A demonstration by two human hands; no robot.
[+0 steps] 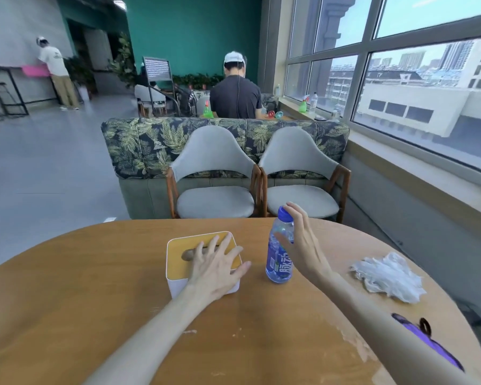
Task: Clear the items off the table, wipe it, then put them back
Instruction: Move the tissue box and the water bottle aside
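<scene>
A white tissue box with a yellow wooden lid [184, 247] stands mid-table on the round wooden table [95, 273]. My left hand [217, 268] lies flat over its right side, fingers spread, not clearly gripping. To the right a clear bottle with a blue cap and blue label [279, 254] stands upright. My right hand [303, 243] is open right beside it, fingers near the cap, thumb in front of the bottle's body, not closed around it. A crumpled white cloth [389, 276] lies on the table at the right.
A purple object [428, 340] lies near the right edge of the table, partly behind my right forearm. Two grey chairs [214, 201] stand at the table's far side before a leaf-patterned sofa. Windows run along the right. Two people are in the background.
</scene>
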